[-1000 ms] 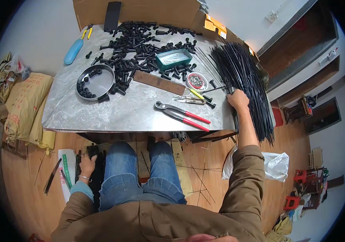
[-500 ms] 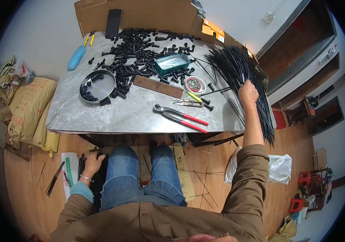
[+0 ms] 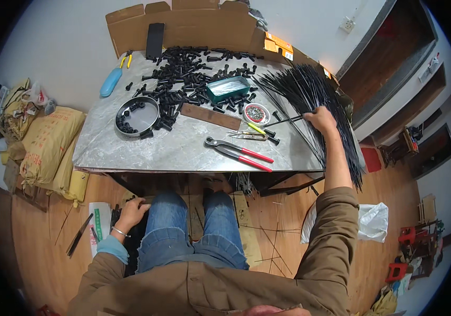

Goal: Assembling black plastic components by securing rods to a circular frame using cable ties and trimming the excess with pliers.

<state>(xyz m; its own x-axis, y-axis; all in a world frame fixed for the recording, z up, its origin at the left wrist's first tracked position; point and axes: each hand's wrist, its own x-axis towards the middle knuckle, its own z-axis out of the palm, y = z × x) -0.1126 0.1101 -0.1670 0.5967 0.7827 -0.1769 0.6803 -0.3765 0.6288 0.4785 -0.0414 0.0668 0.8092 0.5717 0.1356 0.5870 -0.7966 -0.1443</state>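
My right hand [image 3: 321, 119] is closed at the left edge of a large bundle of thin black rods [image 3: 309, 87] on the table's right side. Its fingertips pinch the end of a single black rod [image 3: 287, 121], which points left across the tabletop. Low beside my left thigh is my left hand [image 3: 133, 212], loosely open, fingers toward the knee, over dark material. Long red-handled pincers [image 3: 241, 155] lie near the table's front edge. Behind them are small snips [image 3: 249, 136], a yellow-green handled tool [image 3: 255, 127] and a round dish of small metal parts [image 3: 256, 113].
Black bolt-like pieces [image 3: 178, 73] are heaped across the grey table [image 3: 183, 152], around a green tray [image 3: 228, 88]. A round metal pan [image 3: 137, 117] and a brown bar [image 3: 210, 117] sit nearby. Yellow sacks [image 3: 51, 142] stand left; loose rods [image 3: 275, 237] lie on the floor.
My right hand has shifted slightly left and down from the middle of the bundle to the single rod's end. My left hand has moved toward my knee. The whole view has shifted slightly.
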